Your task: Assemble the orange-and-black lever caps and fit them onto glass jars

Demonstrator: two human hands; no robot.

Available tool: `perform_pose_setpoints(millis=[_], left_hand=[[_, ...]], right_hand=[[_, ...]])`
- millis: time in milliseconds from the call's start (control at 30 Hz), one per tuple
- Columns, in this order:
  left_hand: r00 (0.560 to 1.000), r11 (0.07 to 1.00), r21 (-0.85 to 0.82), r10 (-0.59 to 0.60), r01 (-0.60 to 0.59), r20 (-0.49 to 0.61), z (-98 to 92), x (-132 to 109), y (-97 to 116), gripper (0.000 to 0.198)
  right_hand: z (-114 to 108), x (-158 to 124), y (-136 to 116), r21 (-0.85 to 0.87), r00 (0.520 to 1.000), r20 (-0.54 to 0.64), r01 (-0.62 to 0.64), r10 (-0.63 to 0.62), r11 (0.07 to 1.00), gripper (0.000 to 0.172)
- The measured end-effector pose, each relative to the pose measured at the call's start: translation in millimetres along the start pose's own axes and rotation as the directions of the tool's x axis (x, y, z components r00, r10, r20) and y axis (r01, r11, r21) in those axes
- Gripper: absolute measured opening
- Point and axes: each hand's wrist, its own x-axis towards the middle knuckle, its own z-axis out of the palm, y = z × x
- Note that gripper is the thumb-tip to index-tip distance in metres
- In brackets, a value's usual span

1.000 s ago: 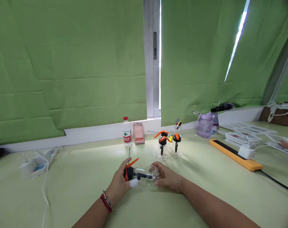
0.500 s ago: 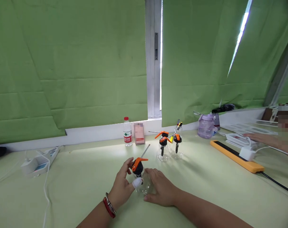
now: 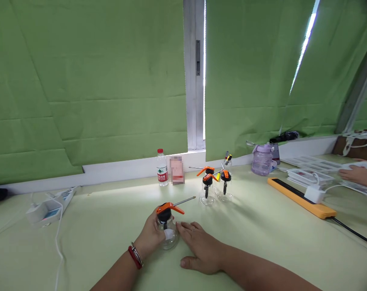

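Observation:
A small clear glass bottle (image 3: 171, 241) stands upright on the table. It has a black top (image 3: 164, 215), an orange lever (image 3: 168, 207) and a thin metal spout or rod pointing right. My left hand (image 3: 149, 238) wraps round its left side, the thumb, in a white covering, across the front. Just right of the bottle, my right hand (image 3: 204, 248) rests with fingers stretched out and thumb apart; its fingertips are at the glass, and I cannot tell whether they touch. Several similar bottles with orange and black tops (image 3: 206, 197) stand farther back.
A red-capped water bottle (image 3: 162, 171) and a blurred pink box (image 3: 177, 171) stand at the back wall. An orange power strip (image 3: 304, 198), a purple jug (image 3: 261, 161) and another person's hand (image 3: 357, 176) are at right. A white power strip (image 3: 53, 208) with cables lies left.
The bottle has moved slightly left and stands more upright, its metal rod now pointing right. My left hand has closed round it; my right hand has loosened away. The other person's hand has moved right.

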Motion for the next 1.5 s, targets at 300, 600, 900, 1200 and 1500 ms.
perform_pose_setpoints(millis=[300,600,900,1200,1500], left_hand=[[0.987,0.939,-0.316,-0.100,0.135,0.125,0.2,-3.1,5.1,0.042],[0.956,0.890,-0.364,-0.210,0.273,0.203,2.1,-1.9,0.9,0.033],[0.953,0.868,-0.398,-0.294,0.298,0.074,0.9,3.2,-8.2,0.027],[0.939,0.865,-0.393,-0.343,0.313,-0.007,-14.2,11.1,-10.8,0.030],[0.941,0.876,-0.380,-0.335,0.296,-0.039,-22.9,14.9,-16.7,0.031]], right_hand=[[-18.6,5.2,37.0,0.817,0.830,-0.326,0.007,0.452,0.577,0.056],[-15.1,9.5,44.5,0.862,0.750,-0.211,-0.159,0.627,0.481,0.039],[-10.2,25.0,37.2,0.841,0.779,-0.199,-0.175,0.594,0.511,0.034],[-7.5,48.2,42.8,0.849,0.806,-0.173,-0.170,0.566,0.500,0.031],[-3.6,68.3,46.5,0.862,0.762,-0.192,-0.171,0.619,0.478,0.027]])
